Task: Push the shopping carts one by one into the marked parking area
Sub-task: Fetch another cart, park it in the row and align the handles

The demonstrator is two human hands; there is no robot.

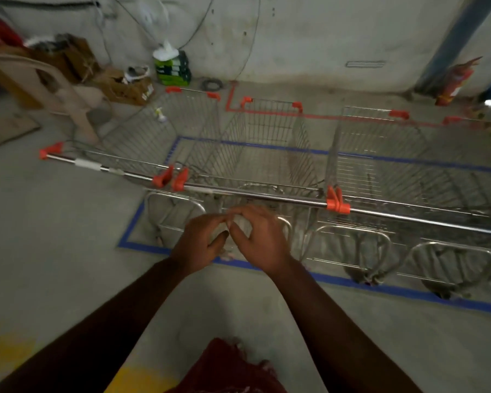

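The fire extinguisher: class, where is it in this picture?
In the head view the fire extinguisher stands far right, on the floor against the back wall, beside the blue pillar and beyond the row of carts.

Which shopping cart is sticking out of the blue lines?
The leftmost cart. Its handle and basket hang out past the blue tape corner, while the carts beside it sit inside the lines.
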